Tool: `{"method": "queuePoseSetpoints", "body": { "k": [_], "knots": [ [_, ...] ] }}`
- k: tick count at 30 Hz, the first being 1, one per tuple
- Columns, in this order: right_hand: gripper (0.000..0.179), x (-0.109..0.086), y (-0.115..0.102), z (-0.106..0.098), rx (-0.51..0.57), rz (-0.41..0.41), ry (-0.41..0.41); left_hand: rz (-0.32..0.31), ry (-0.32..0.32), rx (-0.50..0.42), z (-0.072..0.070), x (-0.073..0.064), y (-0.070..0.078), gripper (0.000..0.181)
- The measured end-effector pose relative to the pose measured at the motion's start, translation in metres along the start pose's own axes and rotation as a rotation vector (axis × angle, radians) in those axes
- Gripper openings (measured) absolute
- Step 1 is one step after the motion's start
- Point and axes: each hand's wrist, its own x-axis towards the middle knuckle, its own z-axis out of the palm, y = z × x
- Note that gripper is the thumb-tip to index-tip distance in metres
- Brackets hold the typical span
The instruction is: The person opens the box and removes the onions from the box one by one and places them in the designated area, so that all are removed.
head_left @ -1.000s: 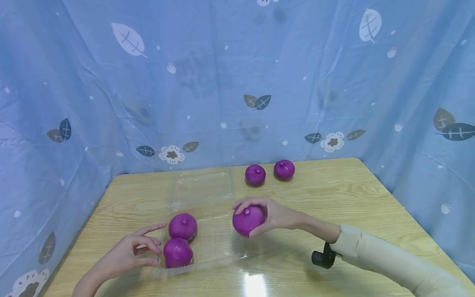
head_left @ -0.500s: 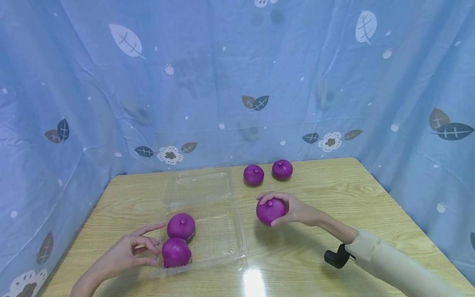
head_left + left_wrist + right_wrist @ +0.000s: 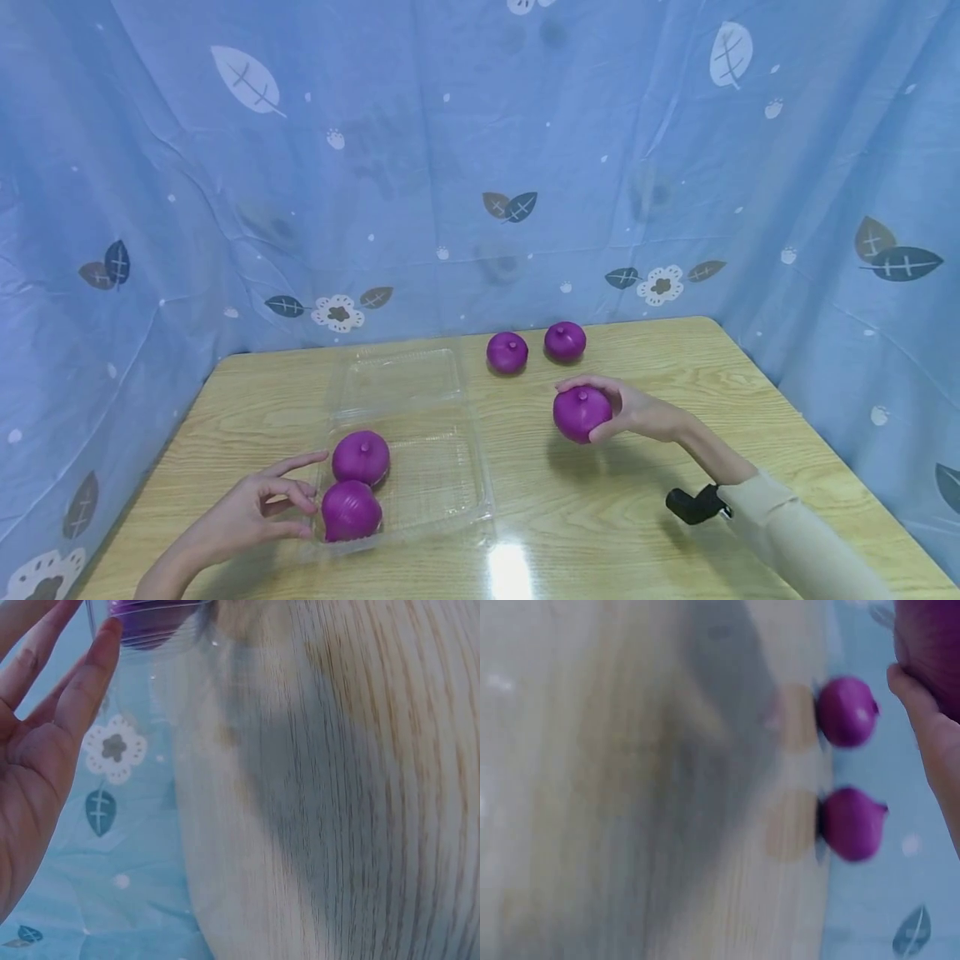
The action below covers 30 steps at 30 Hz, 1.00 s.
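My right hand (image 3: 630, 410) grips a purple onion (image 3: 582, 414) above the table, right of the clear plastic container (image 3: 442, 475). Thumb and fingers curve round the onion, its stem end up; in the right wrist view only part of this onion (image 3: 934, 652) shows. Two more onions, one upright (image 3: 361, 457) and one lying on its side (image 3: 351, 511), sit in the left part of the container. Beside its left wall is my left hand (image 3: 247, 512), fingers spread and slightly bent. In the left wrist view a fingertip of the left hand (image 3: 37, 750) touches the plastic wall.
The container's lid (image 3: 397, 379) lies folded back behind it on the wooden table (image 3: 675, 383). Two onions, one left (image 3: 507, 353) and one right (image 3: 565, 342), stand near the back edge. A blue patterned curtain (image 3: 420, 167) surrounds the table's back and sides.
My right hand has carried its onion rightward and slightly back, from over the container's right edge to above bare table. The left hand stays beside the container. The head view has shifted slightly.
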Motion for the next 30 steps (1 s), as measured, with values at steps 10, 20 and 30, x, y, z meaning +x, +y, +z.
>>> {"method": "queuePoseSetpoints", "body": {
  "k": [10,20,30],
  "knots": [
    [0.068,-0.028,0.008,-0.045,0.068,0.007,0.064,-0.001,0.006,0.036,0.000,0.001,0.000,0.010],
    [0.069,-0.054,0.022,-0.077,0.186,0.051,0.180,-0.002,0.010,0.038,-0.001,0.000,-0.001,0.011],
    [0.069,-0.064,0.041,-0.102,0.266,0.113,0.359,-0.002,0.005,0.034,0.000,0.000,-0.001,0.010]
  ]
}}
